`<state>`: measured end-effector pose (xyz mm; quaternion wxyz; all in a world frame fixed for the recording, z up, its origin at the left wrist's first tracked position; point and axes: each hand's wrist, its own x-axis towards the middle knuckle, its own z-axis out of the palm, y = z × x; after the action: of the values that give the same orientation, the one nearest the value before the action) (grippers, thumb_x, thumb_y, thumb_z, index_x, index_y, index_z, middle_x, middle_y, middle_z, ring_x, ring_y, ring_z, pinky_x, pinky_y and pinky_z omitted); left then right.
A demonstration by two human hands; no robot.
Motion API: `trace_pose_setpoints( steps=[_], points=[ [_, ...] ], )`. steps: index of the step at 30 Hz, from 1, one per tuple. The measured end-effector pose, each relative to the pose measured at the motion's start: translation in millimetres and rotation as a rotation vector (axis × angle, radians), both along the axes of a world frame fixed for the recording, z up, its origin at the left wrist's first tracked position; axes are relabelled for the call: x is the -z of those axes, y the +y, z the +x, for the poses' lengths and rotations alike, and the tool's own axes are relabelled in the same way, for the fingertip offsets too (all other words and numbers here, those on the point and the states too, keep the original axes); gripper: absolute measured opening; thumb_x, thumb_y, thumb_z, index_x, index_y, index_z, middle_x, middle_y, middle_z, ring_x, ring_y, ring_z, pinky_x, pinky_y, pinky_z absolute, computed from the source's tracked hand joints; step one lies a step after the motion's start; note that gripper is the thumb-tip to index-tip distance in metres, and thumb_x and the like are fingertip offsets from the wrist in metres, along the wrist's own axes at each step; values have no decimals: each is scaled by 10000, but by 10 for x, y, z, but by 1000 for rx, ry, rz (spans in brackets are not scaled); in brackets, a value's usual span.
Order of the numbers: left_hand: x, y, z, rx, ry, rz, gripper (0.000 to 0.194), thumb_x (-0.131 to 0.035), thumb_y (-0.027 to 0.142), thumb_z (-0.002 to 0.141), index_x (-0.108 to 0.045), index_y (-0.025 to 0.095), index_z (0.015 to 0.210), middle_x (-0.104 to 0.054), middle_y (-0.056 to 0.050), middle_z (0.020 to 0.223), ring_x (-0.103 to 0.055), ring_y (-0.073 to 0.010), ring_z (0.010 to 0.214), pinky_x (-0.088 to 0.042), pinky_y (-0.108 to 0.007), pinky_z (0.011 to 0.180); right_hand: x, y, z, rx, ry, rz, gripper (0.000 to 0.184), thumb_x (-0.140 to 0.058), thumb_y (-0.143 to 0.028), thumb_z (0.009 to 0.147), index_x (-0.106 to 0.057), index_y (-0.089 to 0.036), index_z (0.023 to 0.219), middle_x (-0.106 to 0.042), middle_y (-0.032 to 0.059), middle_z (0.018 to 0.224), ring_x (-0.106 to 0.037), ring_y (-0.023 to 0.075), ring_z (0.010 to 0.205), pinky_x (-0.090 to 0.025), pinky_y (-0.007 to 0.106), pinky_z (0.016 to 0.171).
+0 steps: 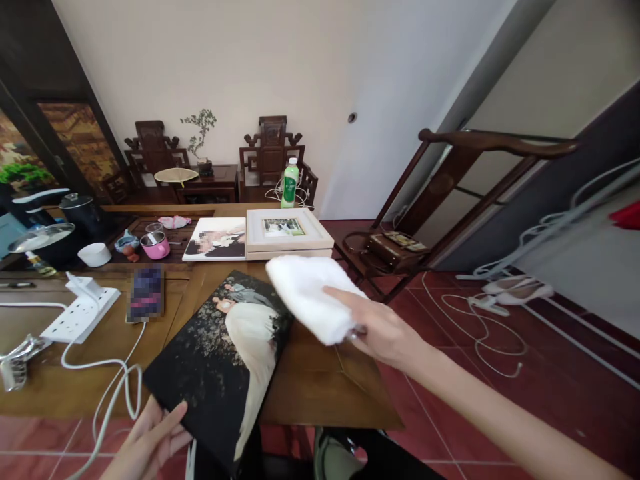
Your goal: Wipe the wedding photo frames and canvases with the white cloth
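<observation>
My left hand (159, 433) grips the lower left edge of a dark photo panel (210, 360), its thumb on the front face. The panel shows two people, one in a long pale gown, and is tilted over the table's near edge. To the right, my right hand (383, 327) is closed round a folded white cloth (313, 293). The cloth hangs above the table beside the panel's upper right corner. Whether the cloth touches the panel I cannot tell.
Behind the panel lie a white-edged photo panel (216, 240) and a pale framed picture (290, 233), with a green bottle (289, 183) beyond. At left are a power strip (80, 313), a phone (145, 295) on a cable and a pink cup (155, 247). A wooden chair (445, 180) stands right.
</observation>
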<state>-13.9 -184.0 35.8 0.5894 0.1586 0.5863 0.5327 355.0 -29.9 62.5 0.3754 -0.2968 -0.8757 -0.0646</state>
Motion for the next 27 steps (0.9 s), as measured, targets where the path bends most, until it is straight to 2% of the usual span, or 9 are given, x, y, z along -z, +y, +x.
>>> trace_pose_setpoints(
  steps=[3, 6, 9, 12, 15, 17, 20, 24, 27],
  points=[
    [-202, 146, -96, 123, -14, -15, 814, -877, 285, 670, -519, 226, 1399, -698, -166, 1227, -705, -350, 1055, -587, -424, 890, 62, 51, -83, -199, -222, 12, 267, -500, -106, 853, -641, -241, 1034, -677, 114, 1255, -622, 269, 1190, -559, 432, 982],
    [-329, 360, -178, 225, -35, -44, 741, -889, 211, 632, -593, 210, 1312, -725, -158, 1166, -720, -344, 1019, -580, -434, 900, 117, 89, -141, -248, -347, -69, 290, -554, -109, 853, -666, -310, 1030, -654, 52, 1308, -593, 239, 1227, -538, 425, 998],
    [-369, 607, -231, 375, -34, -44, 606, -882, 194, 640, -635, 172, 1193, -740, -157, 1113, -734, -330, 985, -588, -415, 880, 157, 165, -218, -214, -414, -166, 404, -568, -35, 836, -680, -347, 1068, -614, 30, 1372, -556, 229, 1271, -518, 426, 1009],
    [-362, 835, -263, 465, -40, -25, 472, -872, 190, 653, -650, 164, 1069, -744, -154, 1082, -742, -309, 963, -590, -386, 859, 257, 268, -366, -100, -373, -194, 518, -552, 54, 729, -694, -259, 1117, -567, 105, 1421, -468, 284, 1353, -442, 490, 1079],
    [-343, 1006, -289, 532, -61, -34, 460, -883, 174, 623, -639, 143, 1012, -747, -171, 1026, -749, -311, 923, -583, -396, 856, 417, 342, -550, 28, -287, -217, 534, -540, 36, 690, -701, -210, 1135, -522, 135, 1458, -383, 321, 1408, -353, 578, 1120],
    [-320, 1085, -295, 535, -26, -33, 447, -887, 180, 613, -631, 137, 976, -750, -173, 979, -755, -305, 878, -583, -406, 845, 512, 362, -644, 91, -224, -225, 466, -538, -12, 724, -715, -207, 1108, -534, 128, 1448, -379, 329, 1409, -328, 613, 1120],
    [-258, 1161, -260, 474, 91, 17, 432, -886, 220, 614, -630, 129, 950, -753, -171, 930, -756, -289, 791, -593, -414, 795, 585, 360, -705, 135, -152, -228, 385, -536, -63, 758, -733, -215, 1052, -571, 102, 1414, -418, 318, 1388, -322, 597, 1128],
    [-153, 1234, -131, 338, 225, 71, 444, -852, 321, 687, -617, 156, 1026, -756, -123, 942, -741, -253, 816, -593, -352, 742, 582, 350, -699, 157, -96, -232, 376, -539, -77, 765, -734, -232, 1047, -597, 77, 1389, -453, 297, 1365, -335, 562, 1131],
    [-108, 1302, -48, 246, 355, 82, 519, -865, 395, 667, -593, 173, 1049, -752, -84, 908, -724, -245, 827, -573, -310, 673, 571, 349, -701, 168, -70, -229, 383, -541, -82, 758, -734, -240, 1048, -605, 78, 1378, -459, 299, 1361, -337, 568, 1127]
  ],
)
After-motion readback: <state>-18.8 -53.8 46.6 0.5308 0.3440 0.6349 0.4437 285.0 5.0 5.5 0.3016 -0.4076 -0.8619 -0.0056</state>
